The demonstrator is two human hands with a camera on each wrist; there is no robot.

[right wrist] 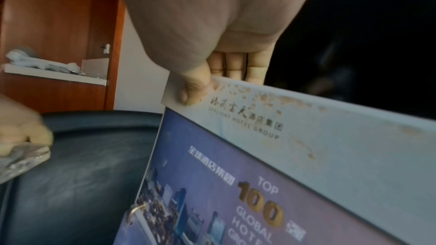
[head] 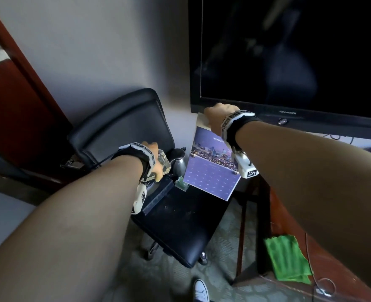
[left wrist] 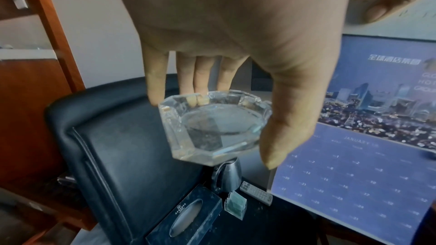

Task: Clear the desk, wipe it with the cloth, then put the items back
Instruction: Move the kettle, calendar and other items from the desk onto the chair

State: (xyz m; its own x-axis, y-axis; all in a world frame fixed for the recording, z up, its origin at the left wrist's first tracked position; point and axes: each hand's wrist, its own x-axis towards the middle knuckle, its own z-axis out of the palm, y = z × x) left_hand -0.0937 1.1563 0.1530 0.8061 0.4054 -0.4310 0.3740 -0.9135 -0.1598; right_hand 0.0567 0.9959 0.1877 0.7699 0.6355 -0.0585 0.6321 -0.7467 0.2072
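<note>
Presently, the left hand (left wrist: 235, 47) grasps a glass ashtray (left wrist: 214, 128) by its rim, fingers on the far side and thumb on the near side, holding it level in mid-frame of the left wrist view, above the chair (head: 180, 225). The right hand (right wrist: 207, 44) pinches the top edge of a desk calendar (right wrist: 295, 165), thumb in front and fingers behind, so it hangs clear, just below the television (head: 289, 51). Judgement: the chair serves as the holding place for the cleared items. On its seat, at the lower centre of the left wrist view, stand a tissue box (left wrist: 186, 217), a kettle (left wrist: 227, 176), a small card holder (left wrist: 235, 205) and a remote (left wrist: 257, 192). Open seat remains toward the front edge. The green cloth (head: 287, 258) lies on the tabletop (head: 289, 216) at the lower right of the head view, near its edge.
</note>
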